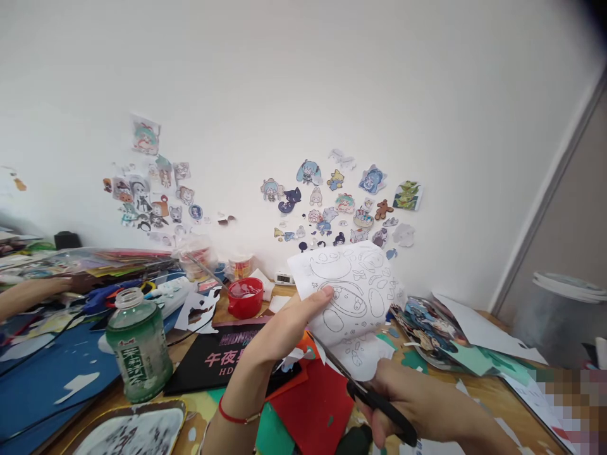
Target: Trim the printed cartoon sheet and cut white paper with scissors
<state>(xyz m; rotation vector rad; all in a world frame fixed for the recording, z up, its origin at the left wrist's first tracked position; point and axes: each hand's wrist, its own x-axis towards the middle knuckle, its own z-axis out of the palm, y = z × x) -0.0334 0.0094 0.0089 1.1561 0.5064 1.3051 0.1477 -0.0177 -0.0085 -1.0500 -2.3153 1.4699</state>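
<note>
A sheet of white paper (348, 297) printed with outlined cartoon shapes is held up in front of me. My left hand (296, 319) grips it at the left side, thumb on the printed face and the other fingers hidden behind. My right hand (396, 395) is closed round the black handles of a pair of scissors (382, 407). The blades point up and left at the sheet's lower edge; whether they are cutting into it I cannot tell. Beneath both hands lie red paper (315, 404) and scraps of green paper (275, 433).
A green glass jar (140, 354) and a gold-rimmed tray (128, 436) are at left, near a black printed board (213, 363). Behind stand a red bowl (245, 298) and a small digital clock (283, 278). Another person's arm (38, 294) reaches in at far left. Cut-outs (309, 172) cover the wall.
</note>
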